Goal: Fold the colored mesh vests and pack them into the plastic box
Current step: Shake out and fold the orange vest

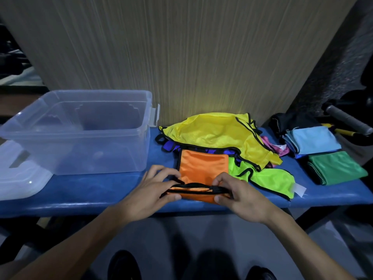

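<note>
**Inspector:** You are pinching the near, black-trimmed edge of the orange vest [201, 168] with both hands. Your left hand [155, 190] is gripping its left corner between thumb and curled fingers; your right hand [238, 196] is gripping its right corner the same way. The edge is lifting slightly off the blue bench [90, 190] between your two grips.

**Operator:** And beyond the grip?

**Inspector:** The rest of the orange vest is lying flat, running away from your hands. Its far end is touching the heap of loose vests: the lime green vest [270, 180] is lying just right of your right hand, the yellow vest [218, 132] is spreading over the heap farther out, and a purple vest [171, 146] is showing beneath it. Further right of the heap, a light blue folded cloth [316, 139] and a green folded cloth [339, 167] are sitting well apart from your grip. Left of your left hand and farther back, the clear plastic box [101, 134] is standing open on the bench. Its lid [20, 178] is lying at the far left.
</note>
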The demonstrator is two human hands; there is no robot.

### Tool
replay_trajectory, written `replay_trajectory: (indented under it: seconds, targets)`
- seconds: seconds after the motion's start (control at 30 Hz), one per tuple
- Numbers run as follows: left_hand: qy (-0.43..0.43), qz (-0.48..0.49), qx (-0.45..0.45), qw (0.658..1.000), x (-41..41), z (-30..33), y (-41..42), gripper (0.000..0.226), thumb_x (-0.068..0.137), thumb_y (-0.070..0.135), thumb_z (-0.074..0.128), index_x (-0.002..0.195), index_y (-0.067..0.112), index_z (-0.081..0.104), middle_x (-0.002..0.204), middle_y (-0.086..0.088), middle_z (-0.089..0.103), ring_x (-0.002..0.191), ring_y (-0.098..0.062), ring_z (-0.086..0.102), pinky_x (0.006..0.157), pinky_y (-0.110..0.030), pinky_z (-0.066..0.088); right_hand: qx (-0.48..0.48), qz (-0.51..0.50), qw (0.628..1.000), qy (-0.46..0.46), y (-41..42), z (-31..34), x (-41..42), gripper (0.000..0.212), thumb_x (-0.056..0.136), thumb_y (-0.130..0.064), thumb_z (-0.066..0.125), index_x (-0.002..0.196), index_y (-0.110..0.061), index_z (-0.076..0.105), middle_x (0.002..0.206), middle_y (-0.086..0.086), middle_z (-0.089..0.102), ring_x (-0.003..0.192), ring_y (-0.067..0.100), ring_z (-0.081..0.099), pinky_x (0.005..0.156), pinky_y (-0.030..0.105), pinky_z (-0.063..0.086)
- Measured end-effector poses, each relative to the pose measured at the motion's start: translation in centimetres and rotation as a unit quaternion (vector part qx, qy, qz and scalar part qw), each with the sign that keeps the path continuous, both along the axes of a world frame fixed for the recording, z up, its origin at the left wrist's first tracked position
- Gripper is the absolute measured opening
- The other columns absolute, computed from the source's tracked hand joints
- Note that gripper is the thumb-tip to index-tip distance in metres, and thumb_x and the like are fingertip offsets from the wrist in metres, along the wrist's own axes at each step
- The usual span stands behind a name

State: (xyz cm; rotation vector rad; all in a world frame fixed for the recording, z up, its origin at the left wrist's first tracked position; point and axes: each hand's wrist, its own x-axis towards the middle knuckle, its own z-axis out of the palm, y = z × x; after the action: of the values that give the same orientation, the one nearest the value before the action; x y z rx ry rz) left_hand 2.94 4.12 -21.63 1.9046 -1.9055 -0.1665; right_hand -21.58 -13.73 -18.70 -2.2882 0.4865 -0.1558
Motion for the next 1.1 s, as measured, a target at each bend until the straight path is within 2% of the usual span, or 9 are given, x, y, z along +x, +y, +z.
replay_trajectory:
  seconds: [0.13, 0.3, 0.37, 0.47, 0.6, 0.73, 0.83, 0.93, 1.1]
  targets:
    - [-0.075, 0.004, -0.003, 0.997, -0.3, 0.4, 0.2, 0.04, 0.1, 0.061, 0.042, 0.125, 0.036, 0.061, 0.139, 0.024, 0.028, 0.13, -0.008, 0.02, 0.111, -0.033, 0.027, 0.073, -0.005, 0.997, 0.013, 0.0, 0.2, 0.0, 0.02, 0.092, -0.029, 0.067, 0.103, -0.034, 0.051, 0.098, 0.0, 0.074, 0.086, 0.035, 0.06, 0.083, 0.053, 0.048]
    - [-0.075, -0.001, 0.018, 0.997, -0.3, 1.0, -0.4, 0.047, 0.099, 0.064, 0.033, 0.111, 0.029, 0.061, 0.121, 0.025, 0.03, 0.116, -0.008, 0.025, 0.104, -0.034, 0.033, 0.14, -0.014, 0.99, 0.012, -0.2, 0.3, 0.2, 0.021, 0.09, -0.025, 0.068, 0.106, -0.025, 0.053, 0.102, -0.002, 0.075, 0.082, 0.026, 0.059, 0.088, 0.053, 0.048]
    - [-0.067, -0.005, 0.02, 0.998, -0.1, 0.9, -0.5, 0.047, 0.099, 0.064, 0.034, 0.109, 0.026, 0.06, 0.125, 0.027, 0.033, 0.119, -0.008, 0.027, 0.105, -0.033, 0.033, 0.142, -0.012, 0.99, 0.016, -0.3, 0.4, 0.2, 0.02, 0.091, -0.023, 0.068, 0.106, -0.023, 0.054, 0.102, -0.002, 0.075, 0.08, 0.023, 0.057, 0.084, 0.049, 0.047]
    - [-0.054, -0.013, 0.016, 0.998, 0.5, 0.2, -0.6, 0.049, 0.101, 0.064, 0.037, 0.12, 0.026, 0.062, 0.134, 0.03, 0.038, 0.124, -0.008, 0.029, 0.107, -0.031, 0.033, 0.151, -0.01, 0.988, 0.02, -0.5, 0.5, 0.3, 0.018, 0.095, -0.016, 0.068, 0.105, -0.022, 0.054, 0.101, -0.002, 0.075, 0.08, 0.016, 0.055, 0.083, 0.041, 0.045]
    - [0.043, -0.004, 0.005, 0.999, 1.0, -0.7, -0.9, 0.049, 0.1, 0.064, 0.043, 0.124, 0.028, 0.066, 0.131, 0.03, 0.046, 0.126, -0.009, 0.032, 0.11, -0.033, 0.031, 0.145, -0.015, 0.989, 0.016, -0.5, 0.5, 0.4, 0.018, 0.095, -0.02, 0.067, 0.107, -0.024, 0.054, 0.103, -0.001, 0.075, 0.083, 0.027, 0.059, 0.086, 0.043, 0.047]
    - [0.124, 0.014, -0.001, 0.992, 0.8, -0.5, -1.1, 0.052, 0.097, 0.071, 0.039, 0.103, 0.029, 0.07, 0.112, 0.023, 0.056, 0.119, -0.011, 0.038, 0.106, -0.034, 0.034, 0.207, -0.019, 0.978, 0.002, -0.4, 0.7, -0.1, 0.018, 0.096, -0.021, 0.069, 0.108, -0.014, 0.058, 0.096, 0.004, 0.074, 0.079, 0.014, 0.059, 0.078, 0.032, 0.046]
    - [0.151, 0.039, 0.007, 0.988, 0.4, -0.2, -1.1, 0.063, 0.096, 0.076, 0.03, 0.076, 0.02, 0.052, 0.085, 0.007, 0.053, 0.105, -0.011, 0.045, 0.095, -0.035, 0.041, 0.237, -0.03, 0.971, 0.008, -0.6, 0.5, -0.4, 0.033, 0.088, -0.035, 0.07, 0.109, -0.011, 0.064, 0.104, 0.013, 0.074, 0.09, 0.017, 0.068, 0.082, 0.031, 0.052]
    - [0.168, 0.086, 0.002, 0.982, -0.5, -0.4, -1.5, 0.073, 0.095, 0.078, 0.025, 0.071, 0.012, 0.043, 0.075, -0.003, 0.049, 0.092, -0.012, 0.049, 0.087, -0.041, 0.044, 0.228, -0.045, 0.972, 0.022, -0.7, 0.2, -0.1, 0.025, 0.094, -0.033, 0.068, 0.106, -0.012, 0.066, 0.099, 0.012, 0.073, 0.087, 0.016, 0.068, 0.08, 0.035, 0.052]
    - [0.154, 0.15, 0.026, 0.976, -1.3, 0.2, -3.0, 0.065, 0.097, 0.071, 0.022, 0.067, 0.014, 0.034, 0.07, -0.001, 0.043, 0.079, -0.013, 0.047, 0.077, -0.039, 0.043, 0.162, -0.086, 0.983, 0.022, -1.2, 0.5, 0.6, 0.024, 0.093, -0.04, 0.063, 0.102, -0.018, 0.067, 0.096, 0.01, 0.073, 0.085, 0.021, 0.069, 0.081, 0.042, 0.052]
